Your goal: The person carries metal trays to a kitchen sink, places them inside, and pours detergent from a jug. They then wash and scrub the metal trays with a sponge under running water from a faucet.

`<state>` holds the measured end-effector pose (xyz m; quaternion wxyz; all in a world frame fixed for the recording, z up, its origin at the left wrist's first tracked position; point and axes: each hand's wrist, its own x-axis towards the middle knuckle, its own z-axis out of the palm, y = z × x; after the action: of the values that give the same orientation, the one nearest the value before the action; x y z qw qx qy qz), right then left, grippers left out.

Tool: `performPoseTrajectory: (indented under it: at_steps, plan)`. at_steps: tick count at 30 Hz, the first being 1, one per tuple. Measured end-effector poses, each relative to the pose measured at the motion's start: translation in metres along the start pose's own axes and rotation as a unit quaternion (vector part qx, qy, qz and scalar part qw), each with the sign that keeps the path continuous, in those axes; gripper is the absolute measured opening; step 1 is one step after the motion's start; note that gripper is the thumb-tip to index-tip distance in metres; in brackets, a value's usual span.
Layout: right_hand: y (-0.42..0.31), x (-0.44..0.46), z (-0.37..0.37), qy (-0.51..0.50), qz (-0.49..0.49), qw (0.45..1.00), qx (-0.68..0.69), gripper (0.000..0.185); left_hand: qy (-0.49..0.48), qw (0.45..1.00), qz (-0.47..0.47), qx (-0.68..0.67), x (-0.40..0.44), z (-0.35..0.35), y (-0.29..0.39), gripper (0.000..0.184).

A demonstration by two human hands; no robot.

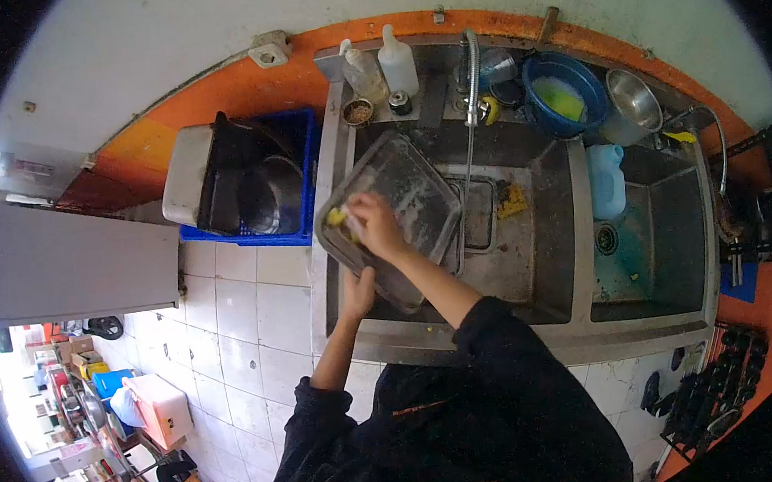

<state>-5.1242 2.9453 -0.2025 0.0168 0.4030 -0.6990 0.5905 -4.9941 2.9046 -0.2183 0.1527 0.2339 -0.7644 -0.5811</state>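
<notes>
A rectangular see-through tub point(413, 181) is tilted over the left basin of the steel sink, its inside facing up. My left hand point(360, 289) grips its near left rim. Inside the left end of the tub, my right hand point(376, 224) presses a yellow sponge point(337, 216) with its fingers closed round it. Beneath the tub, partly hidden by it, lies another rectangular frame or lid point(483, 216) on the basin floor. Yellow scouring material point(511, 200) rests in the basin to the right.
A flexible faucet hose point(472, 145) hangs beside the tub. Along the back ledge stand bottles point(398, 65), a blue basin point(538, 109) of soapy water and a metal bowl point(634, 98). A light-blue jug point(606, 181) sits in the right basin. Left, a blue crate point(311, 192) holds pans.
</notes>
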Motion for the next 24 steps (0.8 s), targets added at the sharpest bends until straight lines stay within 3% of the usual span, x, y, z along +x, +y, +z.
performPoseTrajectory:
  at_steps: [2, 7, 8, 9, 11, 12, 17, 19, 21, 23, 24]
  plan:
    - [0.0, 0.013, -0.002, 0.051, 0.024, 0.998, 0.019, 0.011, -0.022, 0.999, -0.024, -0.029, 0.003, -0.004, -0.004, 0.045]
    - [-0.015, -0.018, -0.008, 0.027, 0.0, 1.0, 0.006, 0.007, -0.108, 0.993, -0.052, -0.005, 0.018, -0.019, 0.025, 0.047]
    - [-0.012, -0.019, -0.012, -0.004, -0.013, 1.0, 0.006, 0.008, -0.062, 0.997, 0.042, 0.035, 0.016, -0.013, 0.014, 0.044]
    - [-0.014, -0.017, -0.017, -0.032, -0.023, 0.999, 0.007, 0.008, -0.063, 0.997, 0.042, 0.036, 0.014, -0.011, 0.02, 0.044]
    - [-0.017, 0.001, -0.012, 0.025, -0.008, 0.999, -0.02, 0.008, -0.102, 0.986, -0.133, 0.009, 0.011, -0.008, 0.034, 0.041]
    - [-0.016, 0.007, -0.009, 0.08, 0.004, 0.996, -0.044, 0.009, -0.073, 0.997, -0.039, 0.007, 0.017, -0.007, 0.028, 0.037]
    - [-0.019, -0.021, -0.008, 0.07, -0.043, 0.997, -0.012, 0.011, -0.082, 0.997, -0.014, 0.005, 0.018, -0.016, 0.028, 0.038]
    - [-0.017, -0.033, -0.019, -0.044, -0.045, 0.998, 0.021, 0.01, -0.069, 0.993, -0.087, -0.043, 0.016, -0.014, 0.04, 0.039]
    - [-0.014, -0.024, -0.018, -0.057, -0.046, 0.997, 0.021, 0.011, -0.064, 0.997, -0.036, -0.035, 0.017, -0.013, 0.023, 0.04]
    - [-0.022, -0.003, -0.009, 0.083, -0.003, 0.996, -0.038, 0.015, -0.074, 0.996, -0.014, 0.038, 0.014, -0.011, 0.02, 0.042]
    - [-0.025, 0.005, -0.001, 0.151, 0.016, 0.988, 0.001, 0.015, -0.074, 0.996, -0.012, 0.039, 0.015, -0.011, 0.018, 0.042]
